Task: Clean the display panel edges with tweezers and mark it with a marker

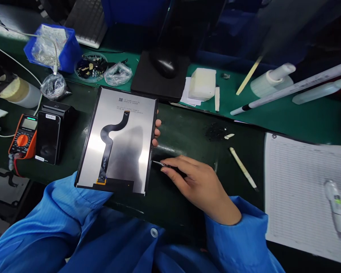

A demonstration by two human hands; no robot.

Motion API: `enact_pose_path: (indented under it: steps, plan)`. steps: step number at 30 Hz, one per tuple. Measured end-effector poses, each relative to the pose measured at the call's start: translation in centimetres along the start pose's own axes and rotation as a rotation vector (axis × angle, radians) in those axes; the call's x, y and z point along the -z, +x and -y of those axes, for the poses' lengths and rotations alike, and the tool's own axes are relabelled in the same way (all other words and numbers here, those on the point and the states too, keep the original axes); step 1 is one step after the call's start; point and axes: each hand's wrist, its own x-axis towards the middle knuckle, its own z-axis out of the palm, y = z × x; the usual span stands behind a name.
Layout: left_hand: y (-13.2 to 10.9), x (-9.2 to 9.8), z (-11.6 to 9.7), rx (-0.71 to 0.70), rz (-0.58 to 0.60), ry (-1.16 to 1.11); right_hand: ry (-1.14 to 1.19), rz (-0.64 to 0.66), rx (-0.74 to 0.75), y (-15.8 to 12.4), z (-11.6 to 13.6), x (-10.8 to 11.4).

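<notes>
A flat display panel (pixel 125 148) with a silvery back is held up over the dark mat, tilted slightly. A black ribbon cable (pixel 107 146) snakes down its back to an orange connector at the lower edge. My left hand (pixel 157 129) supports the panel from behind; only its fingertips show, past the right edge. In my right hand (pixel 197 182), thumb and fingers pinch thin metal tweezers (pixel 161 164), whose tip is at the panel's lower right edge.
An orange multimeter (pixel 23 136) and a black phone (pixel 48 136) lie left. Behind are a blue bin (pixel 55 45), a dish of scraps (pixel 91 67), a mouse (pixel 165 62) and a white block (pixel 202 84). A stick (pixel 243 168) and lined paper (pixel 301 197) lie right.
</notes>
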Motion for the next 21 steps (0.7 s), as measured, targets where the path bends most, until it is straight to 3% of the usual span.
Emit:
enact_pose_path:
  steps: [5, 10, 15, 18, 21]
  plan:
    - [-0.03, -0.03, -0.71, 0.1, 0.036, 0.031, 0.013, 0.005, 0.005, 0.0, 0.02, 0.03]
    - [-0.23, -0.36, -0.24, -0.009, 0.031, 0.024, 0.021, -0.006, -0.003, -0.02, 0.05, 0.01]
    - [-0.24, -0.42, -0.01, 0.058, 0.02, 0.029, -0.002, 0.005, 0.023, -0.06, -0.07, 0.01]
    - [-0.03, -0.28, 0.08, -0.018, 0.015, 0.002, 0.021, -0.015, -0.009, -0.13, 0.12, 0.06]
    - [0.37, -0.33, -0.07, 0.02, 0.003, 0.063, 0.038, -0.03, -0.004, -0.15, 0.24, 0.09]
